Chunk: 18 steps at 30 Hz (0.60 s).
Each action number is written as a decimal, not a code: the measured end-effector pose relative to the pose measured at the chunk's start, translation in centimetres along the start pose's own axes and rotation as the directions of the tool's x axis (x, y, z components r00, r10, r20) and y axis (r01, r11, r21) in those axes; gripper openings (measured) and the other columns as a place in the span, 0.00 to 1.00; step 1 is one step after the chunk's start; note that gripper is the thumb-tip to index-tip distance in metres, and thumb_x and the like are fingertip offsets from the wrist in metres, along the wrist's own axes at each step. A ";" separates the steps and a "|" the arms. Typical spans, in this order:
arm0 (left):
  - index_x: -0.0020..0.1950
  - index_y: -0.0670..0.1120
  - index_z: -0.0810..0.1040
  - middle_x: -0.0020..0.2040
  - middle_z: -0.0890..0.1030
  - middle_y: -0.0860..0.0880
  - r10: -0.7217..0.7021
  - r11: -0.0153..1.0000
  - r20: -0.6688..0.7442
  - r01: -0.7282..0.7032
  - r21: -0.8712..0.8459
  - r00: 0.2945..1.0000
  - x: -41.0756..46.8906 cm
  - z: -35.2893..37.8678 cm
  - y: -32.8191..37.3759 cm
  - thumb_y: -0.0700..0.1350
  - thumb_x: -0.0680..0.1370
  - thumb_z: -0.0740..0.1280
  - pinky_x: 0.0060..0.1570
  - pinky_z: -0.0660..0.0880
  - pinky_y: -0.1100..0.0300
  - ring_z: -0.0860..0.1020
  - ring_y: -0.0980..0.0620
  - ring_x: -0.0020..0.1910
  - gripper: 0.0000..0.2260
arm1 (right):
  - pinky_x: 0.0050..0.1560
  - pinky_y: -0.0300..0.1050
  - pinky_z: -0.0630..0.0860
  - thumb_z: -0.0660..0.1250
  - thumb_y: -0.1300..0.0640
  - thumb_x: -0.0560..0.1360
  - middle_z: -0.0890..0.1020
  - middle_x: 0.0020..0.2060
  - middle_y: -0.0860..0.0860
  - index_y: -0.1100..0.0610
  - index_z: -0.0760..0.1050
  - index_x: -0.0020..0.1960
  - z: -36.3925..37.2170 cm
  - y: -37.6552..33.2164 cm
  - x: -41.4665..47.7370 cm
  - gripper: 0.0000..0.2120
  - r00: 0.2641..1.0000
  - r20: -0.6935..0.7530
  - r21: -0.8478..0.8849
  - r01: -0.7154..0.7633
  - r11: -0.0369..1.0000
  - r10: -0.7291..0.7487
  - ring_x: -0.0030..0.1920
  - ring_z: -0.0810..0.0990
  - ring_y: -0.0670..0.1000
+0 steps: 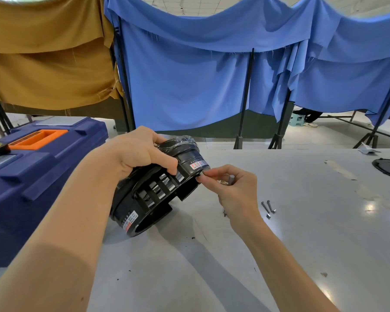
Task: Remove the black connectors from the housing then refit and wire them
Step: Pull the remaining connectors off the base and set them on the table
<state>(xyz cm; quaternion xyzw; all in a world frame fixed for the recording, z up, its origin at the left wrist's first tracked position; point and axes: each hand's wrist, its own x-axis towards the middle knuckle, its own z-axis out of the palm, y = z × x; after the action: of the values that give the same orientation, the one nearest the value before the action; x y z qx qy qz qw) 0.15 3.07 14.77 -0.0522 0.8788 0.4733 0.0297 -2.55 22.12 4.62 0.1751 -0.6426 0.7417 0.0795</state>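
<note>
While the housing (153, 192) stands tilted on its lower edge on the worktop (302, 244), just right of a dark blue toolbox (43, 167), I judge the step in hand to be working a small part (201, 174) at its right-hand rim, below the red-and-white label. The part is too small for me to tell whether it is a connector, a terminal or a fastener.

To do this well I would brace the housing firmly with the left hand and let only the right fingertips move. I would draw or seat the part straight along its own line, not lever it sideways, since the plastic rim looks thin there. I would also watch that the grey stub (231, 179) tucked in the right hand, perhaps a tool handle, does not knock the rim.

The left hand (140, 154) comes in from the near left, its forearm long across the view, and clamps over the top of the housing. Its fingers curl over the far edge and its thumb presses on the slotted side wall. The right hand (232, 190) reaches in from the near right. Its thumb and forefinger, the working fingers (204, 179), pinch the small part against the rim, and the others curl loosely round the grey stub. Loose screws (268, 207) lie on the worktop just right of that hand.
</note>
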 end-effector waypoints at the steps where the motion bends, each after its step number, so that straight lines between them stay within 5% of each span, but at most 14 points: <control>1: 0.49 0.45 0.82 0.41 0.85 0.41 0.001 1.000 0.000 -0.001 -0.001 1.000 0.0 0.0 0.0 0.34 0.64 0.77 0.38 0.82 0.51 0.84 0.41 0.38 0.16 | 0.25 0.26 0.66 0.78 0.67 0.66 0.84 0.32 0.51 0.55 0.83 0.34 0.1 0.0 0.0 0.08 1.000 -0.004 0.002 0.002 1.000 -0.002 0.22 0.73 0.40; 11: 0.50 0.44 0.81 0.39 0.85 0.44 0.009 0.999 0.029 -0.010 0.037 1.000 0.0 0.2 0.2 0.36 0.65 0.77 0.34 0.81 0.56 0.84 0.45 0.36 0.15 | 0.33 0.31 0.74 0.77 0.69 0.64 0.85 0.33 0.49 0.52 0.82 0.33 0.3 0.2 -0.1 0.12 0.997 -0.067 -0.019 0.027 0.999 -0.028 0.39 0.84 0.45; 18: 0.48 0.44 0.81 0.37 0.85 0.44 0.013 0.998 0.033 -0.014 0.053 0.999 0.0 0.4 0.3 0.37 0.64 0.77 0.32 0.80 0.57 0.84 0.46 0.35 0.15 | 0.37 0.31 0.76 0.78 0.69 0.64 0.85 0.33 0.47 0.49 0.82 0.31 0.2 0.6 0.2 0.15 0.998 -0.053 -0.035 0.034 0.999 -0.035 0.41 0.84 0.44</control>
<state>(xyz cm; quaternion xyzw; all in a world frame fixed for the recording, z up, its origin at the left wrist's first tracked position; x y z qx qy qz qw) 0.08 3.52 14.76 -0.0379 0.8909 0.4506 0.0421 -2.91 21.84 4.15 0.1650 -0.6498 0.7334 0.1124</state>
